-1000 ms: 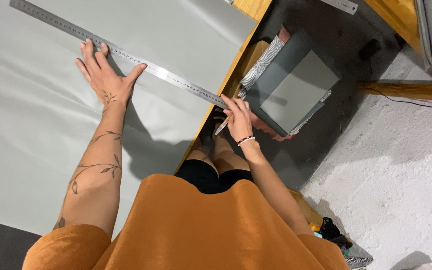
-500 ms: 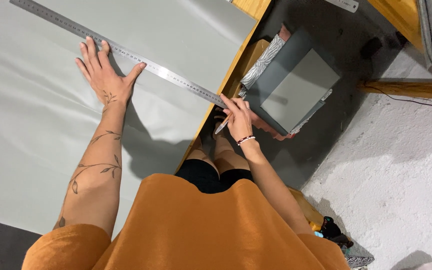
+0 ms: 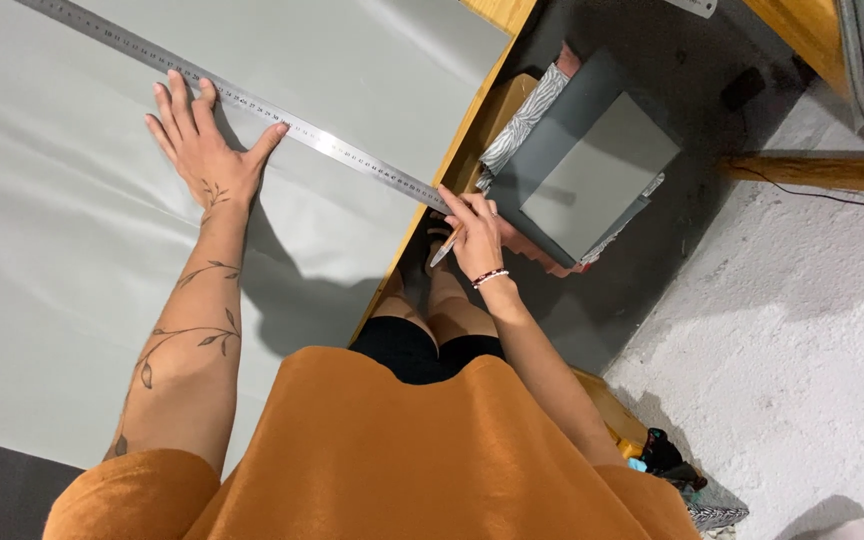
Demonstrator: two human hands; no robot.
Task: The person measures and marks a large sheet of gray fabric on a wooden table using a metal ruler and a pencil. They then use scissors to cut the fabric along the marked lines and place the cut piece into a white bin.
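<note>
Shifted very little since the earlier frames: left hand [image 3: 202, 150] kept at the same spot on the sheet, right hand [image 3: 474, 232] kept at the near end of the rule, view nudged only slightly.

Left hand: flat, palm down, fingers spread, pressed on the large pale grey sheet of smooth fabric-like material [image 3: 72, 300]. Fingertips and thumb tip touching the near edge of the long flat steel ruler with graduated markings [image 3: 252, 105]. Nothing pinched.

Right hand: closed around a slim pen-like marking tool with an orange-brown barrel [image 3: 445, 247], index finger extended along the tool. Fingertip resting at the ruler's end, just at the table edge. Tool tip pointing down and away from the sheet, off the table side.

Ruler position: laid diagonally across the grey sheet, from the upper left corner of the view down to the light wooden table edge [image 3: 472, 115].

Sheet position: covering most of the table top, with soft creases beside the left forearm.

Beside the table, lower down: dark grey folded fabric pieces stacked on a zebra-patterned cloth [image 3: 592, 170]. Rough whitish concrete floor [image 3: 802, 340] to the right.
</note>
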